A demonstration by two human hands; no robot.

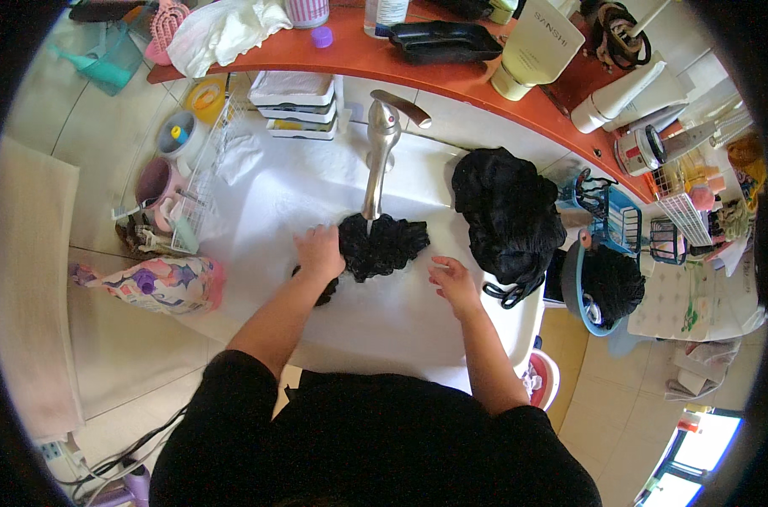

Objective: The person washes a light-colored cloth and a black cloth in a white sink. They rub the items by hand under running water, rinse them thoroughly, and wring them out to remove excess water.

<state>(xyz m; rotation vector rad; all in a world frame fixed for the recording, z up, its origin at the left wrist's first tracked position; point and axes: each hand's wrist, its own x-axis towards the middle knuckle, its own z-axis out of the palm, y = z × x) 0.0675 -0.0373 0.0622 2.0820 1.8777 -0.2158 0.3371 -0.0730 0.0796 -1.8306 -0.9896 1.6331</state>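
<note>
A wet-looking black lace cloth [382,247] lies bunched in the white sink [375,329], directly under the spout of the metal faucet [382,144]. My left hand [320,252] is at the cloth's left end, its fingers bent and closed on it; some black fabric shows below the wrist. To the right of the cloth, apart from it, my right hand [454,283] hovers with fingers spread and nothing in them. A large heap of black cloth [511,215] sits on the sink's right rim, with thin straps hanging from it.
Behind the sink runs a red-brown shelf [350,55] with bottles, tubes and a black tray [445,40]. A wire rack [211,182] with cups is at left, beside a patterned pouch [160,285]. At right, a blue basin [577,291] holds black cloth.
</note>
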